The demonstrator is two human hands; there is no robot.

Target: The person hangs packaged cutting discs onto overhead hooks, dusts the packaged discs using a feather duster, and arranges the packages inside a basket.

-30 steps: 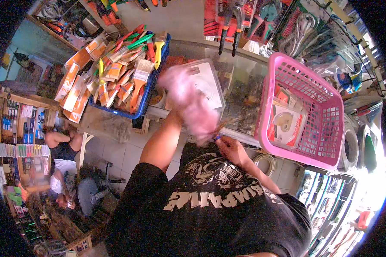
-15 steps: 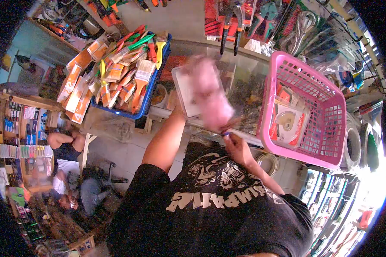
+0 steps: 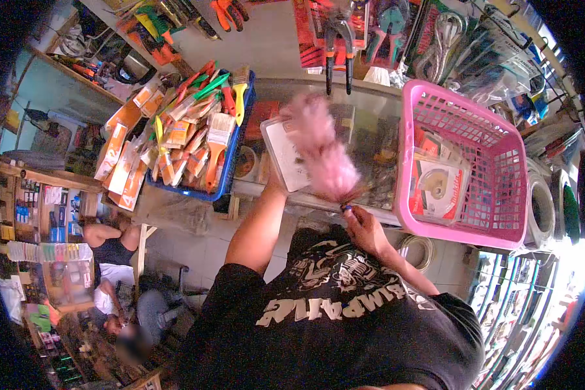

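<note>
My right hand (image 3: 365, 229) is closed around the handle of a fluffy pink duster (image 3: 335, 170). The duster's head lies over the right side of a shallow white plastic tray (image 3: 277, 142), hiding part of it. My left hand (image 3: 277, 182) grips the tray at its near left edge, with most of its fingers hidden by the tray. Both things are above a glass counter (image 3: 377, 110).
Left of the tray stands a blue basket (image 3: 224, 185) heaped with paintbrushes (image 3: 218, 133). A pink basket (image 3: 429, 231) with packaged discs (image 3: 435, 188) sits on the right. Pliers (image 3: 338, 49) hang beyond the counter. A person (image 3: 114, 250) is at the lower left.
The duster, blurred before, now shows sharply and sits slightly lower and to the right over the tray. Both hands keep their holds. The camera view has shifted a little.
</note>
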